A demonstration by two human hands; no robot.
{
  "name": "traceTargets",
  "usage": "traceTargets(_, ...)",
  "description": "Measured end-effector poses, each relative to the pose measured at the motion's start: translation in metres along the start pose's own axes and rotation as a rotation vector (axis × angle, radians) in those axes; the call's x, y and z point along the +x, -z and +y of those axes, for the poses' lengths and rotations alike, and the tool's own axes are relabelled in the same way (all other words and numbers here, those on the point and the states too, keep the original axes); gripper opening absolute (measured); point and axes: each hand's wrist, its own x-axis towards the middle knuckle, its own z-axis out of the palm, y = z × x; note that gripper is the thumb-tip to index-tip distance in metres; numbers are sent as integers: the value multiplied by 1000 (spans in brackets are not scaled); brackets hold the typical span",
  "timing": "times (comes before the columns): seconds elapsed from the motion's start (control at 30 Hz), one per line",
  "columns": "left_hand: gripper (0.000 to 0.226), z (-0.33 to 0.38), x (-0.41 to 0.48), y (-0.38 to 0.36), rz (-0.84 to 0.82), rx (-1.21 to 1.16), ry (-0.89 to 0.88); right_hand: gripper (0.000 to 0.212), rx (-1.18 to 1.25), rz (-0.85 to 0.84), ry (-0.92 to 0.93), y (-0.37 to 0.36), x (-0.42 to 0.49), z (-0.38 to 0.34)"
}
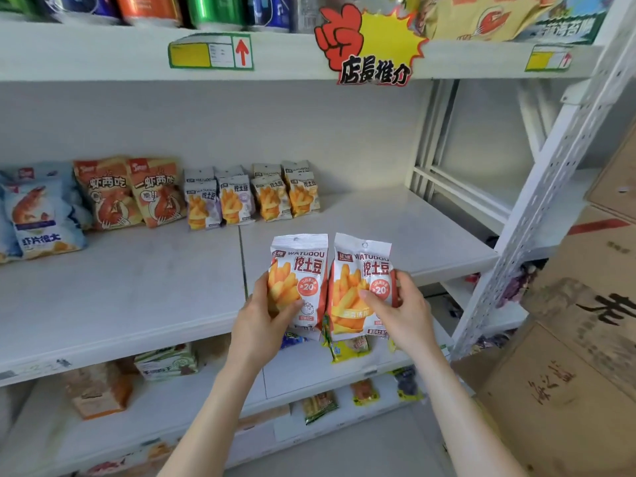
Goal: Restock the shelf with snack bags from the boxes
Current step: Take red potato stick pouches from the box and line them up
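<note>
Two potato-stick bags, upright before the shelf (378, 235) edge, left bag (303, 270) pinched in my left hand (261, 315), right bag (358, 280) in my right hand (402, 311): light, crinkly, probably slippery; I'd grip the side seams

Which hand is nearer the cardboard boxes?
Right. The right hand, holding a snack bag, is closer to the cardboard boxes; the left hand is farther away, beyond it.

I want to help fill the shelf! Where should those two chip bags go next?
Probably forward onto the bare shelf, right of the standing chip bags. The left hand and right hand each hold a red chip bag.
</note>
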Motion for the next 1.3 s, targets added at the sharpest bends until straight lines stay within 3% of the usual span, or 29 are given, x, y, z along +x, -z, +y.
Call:
traceTargets(0.83, 76, 38, 309, -174, 220, -6, 34, 50, 94, 0, 60, -9, 369, 86)
traceTargets(1.3, 71, 4, 443, -262, 408, 16, 67, 60, 118, -28, 168, -58, 529, 153)
